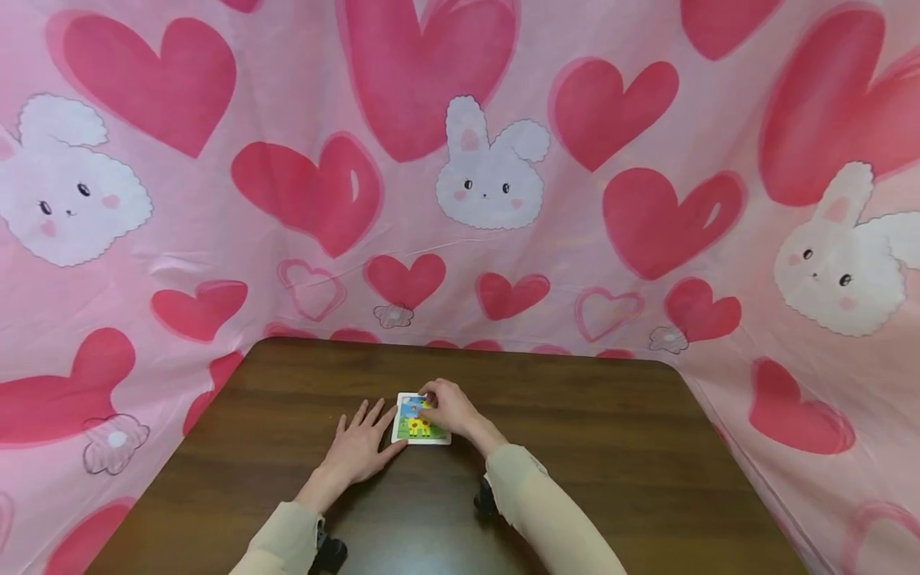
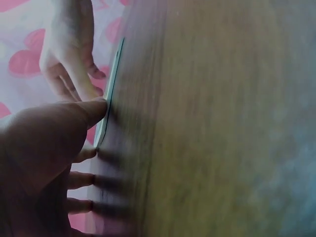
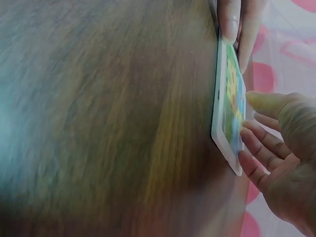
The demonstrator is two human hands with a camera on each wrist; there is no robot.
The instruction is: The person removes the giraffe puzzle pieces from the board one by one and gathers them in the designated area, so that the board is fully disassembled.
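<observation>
Two hands (image 1: 362,447) (image 1: 449,406) – picture card (image 1: 417,423), no writing legible

Bare table (image 1: 611,447) all round the puzzle board (image 1: 415,423).

Dark wooden table (image 1: 611,463), a small colourful picture card (image 1: 419,421) flat on it near the middle

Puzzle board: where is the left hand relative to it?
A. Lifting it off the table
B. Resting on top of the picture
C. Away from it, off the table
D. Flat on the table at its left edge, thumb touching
D: in the head view the left hand lies flat on the table, fingers spread, thumb against the left edge of the puzzle board.
</observation>
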